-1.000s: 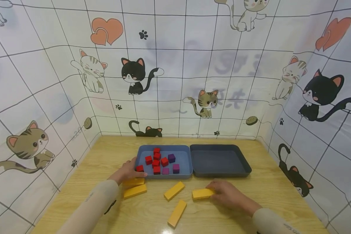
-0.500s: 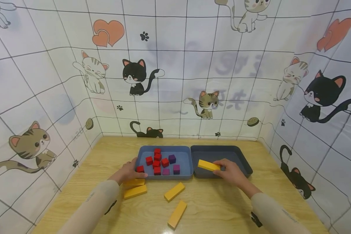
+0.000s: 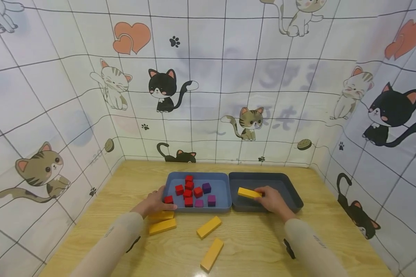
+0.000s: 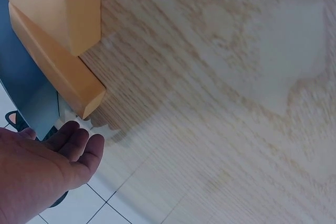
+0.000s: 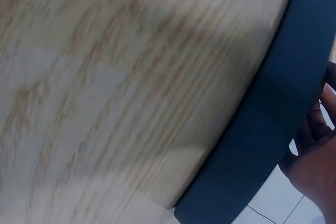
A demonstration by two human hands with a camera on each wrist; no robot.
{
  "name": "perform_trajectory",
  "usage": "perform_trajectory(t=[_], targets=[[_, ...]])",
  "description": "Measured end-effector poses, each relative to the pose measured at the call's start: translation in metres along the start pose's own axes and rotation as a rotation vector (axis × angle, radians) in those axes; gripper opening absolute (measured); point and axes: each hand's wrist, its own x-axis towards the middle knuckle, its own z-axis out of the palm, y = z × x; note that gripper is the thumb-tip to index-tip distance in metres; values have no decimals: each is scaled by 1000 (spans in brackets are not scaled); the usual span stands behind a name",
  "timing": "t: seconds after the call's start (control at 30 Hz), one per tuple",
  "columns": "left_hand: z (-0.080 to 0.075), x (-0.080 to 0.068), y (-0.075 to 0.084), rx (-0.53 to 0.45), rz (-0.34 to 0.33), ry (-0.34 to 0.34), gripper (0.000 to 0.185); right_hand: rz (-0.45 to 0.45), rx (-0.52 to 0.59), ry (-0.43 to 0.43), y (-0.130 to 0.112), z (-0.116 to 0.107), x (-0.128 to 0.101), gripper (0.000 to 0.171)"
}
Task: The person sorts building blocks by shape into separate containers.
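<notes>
In the head view my right hand pinches one end of a yellow rectangular block over the dark grey tray. My left hand rests at the near left corner of the blue tray, its thumb along the front rim. Red cubes and purple cubes lie in that tray. Curved, relaxed fingers of the left hand show beside the tray in the left wrist view. The right wrist view catches only part of the right hand, behind the dark tray's wall; the block's grip is hidden there.
Two yellow blocks lie beside the left hand, one partly covered by it. Another yellow block and an orange-yellow block lie on the wooden table. A cat-printed cloth wall encloses the table's back and sides.
My right hand has lifted the yellow block off the table and carried it forward over the dark tray. My left hand has stayed at the blue tray's corner. The head view has shifted slightly.
</notes>
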Motion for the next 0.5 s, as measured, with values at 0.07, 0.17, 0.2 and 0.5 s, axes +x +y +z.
perform_trajectory(t=[0.07,0.17,0.2,0.5], targets=[[1,1,0,-1,1,-2,109,-2,-9,-11,3,3,1,37],[2,3,-1,-2,0,-2,110,-12,-14,-26,6,6,2,40],[2,3,-1,-5,-5,-4,110,-13,-9,-31,6,7,3,43],[1,1,0,-19,-43,-14,110,-14,45,-45,5,7,4,49]])
